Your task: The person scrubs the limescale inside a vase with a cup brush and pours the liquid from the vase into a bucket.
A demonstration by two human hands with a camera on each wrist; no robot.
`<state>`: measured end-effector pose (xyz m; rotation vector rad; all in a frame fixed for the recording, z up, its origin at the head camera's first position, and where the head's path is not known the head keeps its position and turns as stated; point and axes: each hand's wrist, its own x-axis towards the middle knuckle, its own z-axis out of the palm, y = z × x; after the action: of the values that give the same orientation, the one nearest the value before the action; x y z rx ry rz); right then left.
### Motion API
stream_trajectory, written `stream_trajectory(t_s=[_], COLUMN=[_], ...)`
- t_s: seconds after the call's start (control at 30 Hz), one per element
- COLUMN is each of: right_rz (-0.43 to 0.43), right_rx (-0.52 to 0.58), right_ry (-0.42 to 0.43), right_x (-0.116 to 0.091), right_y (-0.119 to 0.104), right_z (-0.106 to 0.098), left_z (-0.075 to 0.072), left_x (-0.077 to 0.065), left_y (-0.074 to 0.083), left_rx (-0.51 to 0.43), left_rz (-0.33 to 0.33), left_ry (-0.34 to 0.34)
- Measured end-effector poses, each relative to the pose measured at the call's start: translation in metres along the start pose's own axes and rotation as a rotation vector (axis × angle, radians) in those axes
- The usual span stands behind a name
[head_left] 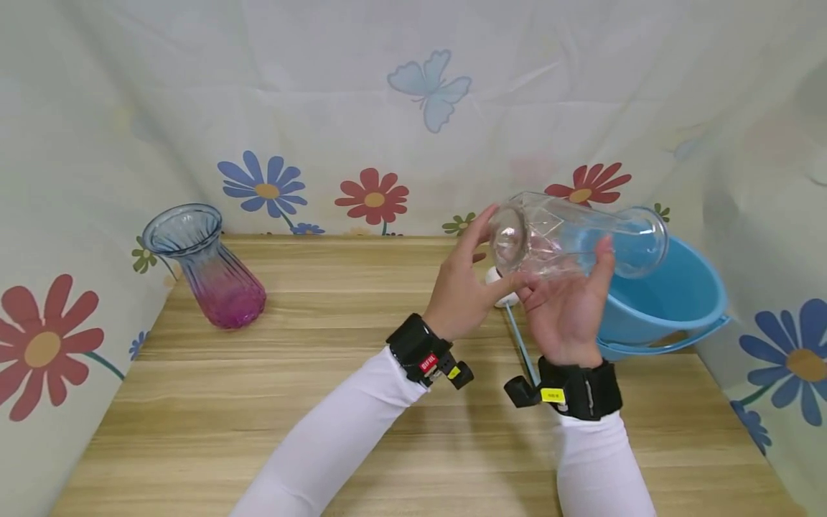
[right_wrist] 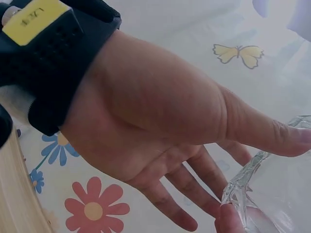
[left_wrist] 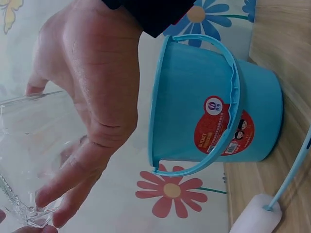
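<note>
A clear glass vase with a faceted body is held in the air on its side, base to the left and mouth to the right. My left hand grips it round the base, thumb below and fingers behind. My right hand supports it from below, palm up, with the thumb against its side. In the left wrist view, the left hand has fingers at the glass edge. In the right wrist view, the right hand has its thumb on the glass and its other fingers spread.
A blue bucket stands at the right, behind the vase, its handle lowered. A brush with a white sponge head and blue stick lies below the hands. A blue-to-pink ribbed vase is at the left on the wooden table.
</note>
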<state>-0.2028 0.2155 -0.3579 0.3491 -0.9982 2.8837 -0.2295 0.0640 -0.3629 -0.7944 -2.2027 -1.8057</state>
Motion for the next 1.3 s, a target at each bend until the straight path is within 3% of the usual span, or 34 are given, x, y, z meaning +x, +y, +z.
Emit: stream_trajectory(t_s=[0.33, 0.6, 0.97, 1.3], right_rz=[0.07, 0.052, 0.049, -0.005], right_rx=[0.293, 0.38, 0.509, 0.646], right_ry=[-0.011, 0.003, 0.017, -0.01], right_x=[-0.002, -0.003, -0.004, -0.003], right_y=[-0.002, -0.001, -0.002, -0.007], right_z=[-0.005, -0.007, -0.007, -0.004], left_z=[0.004, 0.01, 0.015, 0.02], left_x=[0.014, 0.024, 0.03, 0.037], left_y=[0.014, 0.022, 0.032, 0.043], left_rx=[0.046, 0.101, 0.201, 0.267], left_rz=[0.014, 0.06, 0.189, 0.196], left_ry=[-0.019, -0.041, -0.047, -0.128])
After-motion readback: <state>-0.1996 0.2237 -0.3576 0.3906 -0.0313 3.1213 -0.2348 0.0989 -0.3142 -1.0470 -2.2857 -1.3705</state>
